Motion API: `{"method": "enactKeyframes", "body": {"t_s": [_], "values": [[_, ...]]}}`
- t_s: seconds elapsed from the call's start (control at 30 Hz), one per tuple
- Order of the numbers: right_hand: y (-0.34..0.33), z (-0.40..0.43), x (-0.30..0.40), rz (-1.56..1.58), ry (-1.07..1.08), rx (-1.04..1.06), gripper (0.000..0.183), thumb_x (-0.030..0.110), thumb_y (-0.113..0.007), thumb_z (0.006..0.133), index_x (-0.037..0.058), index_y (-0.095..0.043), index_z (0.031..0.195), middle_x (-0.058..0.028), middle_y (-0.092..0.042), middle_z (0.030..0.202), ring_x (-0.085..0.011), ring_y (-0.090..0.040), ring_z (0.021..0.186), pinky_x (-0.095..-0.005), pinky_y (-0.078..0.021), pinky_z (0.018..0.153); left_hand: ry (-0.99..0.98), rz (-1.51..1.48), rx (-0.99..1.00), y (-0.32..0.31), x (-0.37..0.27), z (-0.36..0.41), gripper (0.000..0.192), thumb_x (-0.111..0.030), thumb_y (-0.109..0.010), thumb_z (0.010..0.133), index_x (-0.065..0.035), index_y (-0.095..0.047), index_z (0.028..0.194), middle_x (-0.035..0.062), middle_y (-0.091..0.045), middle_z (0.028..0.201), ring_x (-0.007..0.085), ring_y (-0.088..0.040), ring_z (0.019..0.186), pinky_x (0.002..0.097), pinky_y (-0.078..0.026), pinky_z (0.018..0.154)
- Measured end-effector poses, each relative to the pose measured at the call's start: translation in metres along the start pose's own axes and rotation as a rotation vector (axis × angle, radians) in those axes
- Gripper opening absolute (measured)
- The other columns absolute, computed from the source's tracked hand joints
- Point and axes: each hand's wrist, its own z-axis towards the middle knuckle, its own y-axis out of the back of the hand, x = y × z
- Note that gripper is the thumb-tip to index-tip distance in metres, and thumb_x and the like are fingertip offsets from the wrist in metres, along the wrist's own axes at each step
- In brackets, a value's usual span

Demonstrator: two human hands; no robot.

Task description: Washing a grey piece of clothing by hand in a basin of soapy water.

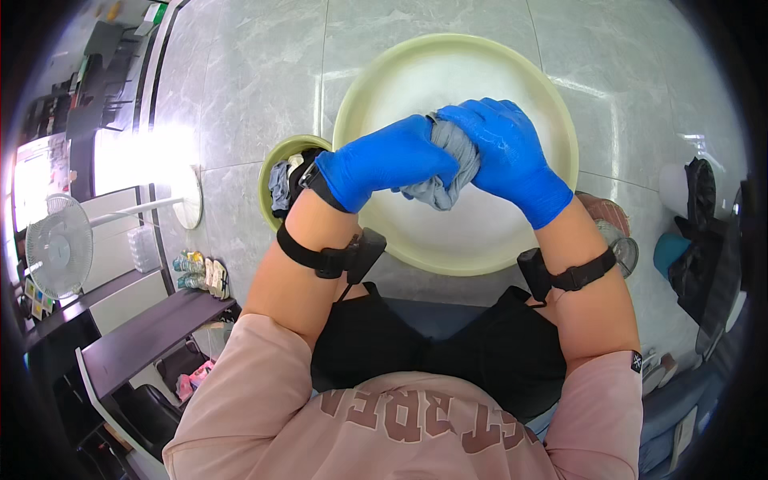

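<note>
A twisted, bunched grey cloth (451,157) is held between my two hands over a large round basin (459,252) with a pale yellow-green rim. My left hand (396,156), in a blue rubber glove, grips the cloth from the left. On the other side my right hand (501,147), gloved in the same blue, closes around its upper right part. The right glove looks wet and shiny. Inside, the basin looks whitish; the picture does not settle whether that is suds or its bare bottom.
Left of the basin, partly behind my left forearm, a smaller green tub (269,180) holds dark and blue-grey fabric (280,186). A white standing fan (60,246) and a dark table (156,336) are further left. Clear round containers (624,255) sit beside my right forearm.
</note>
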Motion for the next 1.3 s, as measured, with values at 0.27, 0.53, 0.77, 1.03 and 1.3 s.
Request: {"method": "enactKeyframes", "body": {"t_s": [0.27, 0.53, 0.77, 1.03, 1.3], "values": [[-0.013, -0.001, 0.006, -0.186, -0.218, 0.135, 0.048, 0.026, -0.074, 0.077, 0.0105, -0.065, 0.122, -0.0103, -0.070, 0.104, -0.0292, -0.068, 0.100, -0.0417, -0.0504, 0.090, -0.019, 0.800, -0.271, -0.003, -0.003, -0.003, 0.035, -0.020, -0.068, 0.078, 0.0061, -0.067, 0.102, 0.0216, -0.071, 0.089, 0.0288, -0.072, 0.081, 0.0360, -0.057, 0.073], [-0.015, 0.005, 0.026, -0.036, -0.229, 0.081, 0.056, 0.019, -0.078, 0.075, 0.0068, -0.061, 0.127, -0.0166, -0.069, 0.117, -0.0338, -0.068, 0.107, -0.0432, -0.0535, 0.093, -0.150, 0.469, -0.172, 0.002, 0.004, -0.008, 0.042, -0.014, -0.068, 0.074, 0.0077, -0.064, 0.109, 0.0207, -0.069, 0.078, 0.0244, -0.071, 0.072, 0.0346, -0.057, 0.069], [-0.012, 0.019, 0.035, 0.005, -0.509, -0.040, 0.042, 0.024, -0.077, 0.078, 0.0088, -0.065, 0.115, -0.0146, -0.071, 0.108, -0.0342, -0.071, 0.095, -0.0435, -0.0573, 0.081, -0.371, -0.362, -0.537, -0.019, 0.027, -0.014, 0.049, -0.015, -0.079, 0.081, 0.0056, -0.060, 0.120, 0.0174, -0.069, 0.109, 0.0188, -0.068, 0.101, 0.0328, -0.057, 0.084], [-0.021, 0.022, 0.070, 0.005, -0.581, 0.004, 0.034, 0.030, -0.073, 0.080, 0.0065, -0.068, 0.105, -0.0183, -0.071, 0.103, -0.0327, -0.070, 0.096, -0.0447, -0.0564, 0.083, -0.411, -0.788, -0.761, -0.040, 0.016, 0.012, 0.041, -0.002, -0.078, 0.084, 0.0019, -0.057, 0.118, 0.0148, -0.066, 0.114, 0.0237, -0.067, 0.105, 0.0336, -0.056, 0.091], [-0.027, 0.020, 0.026, 0.672, -0.517, 0.197, 0.045, 0.018, -0.074, 0.078, -0.0005, -0.064, 0.118, -0.0208, -0.072, 0.094, -0.0358, -0.071, 0.090, -0.0424, -0.0573, 0.083, -0.569, -0.191, -0.631, -0.021, 0.014, 0.008, 0.021, -0.001, -0.073, 0.079, -0.0005, -0.066, 0.099, 0.0096, -0.070, 0.094, 0.0178, -0.067, 0.088, 0.0321, -0.056, 0.077]]}}
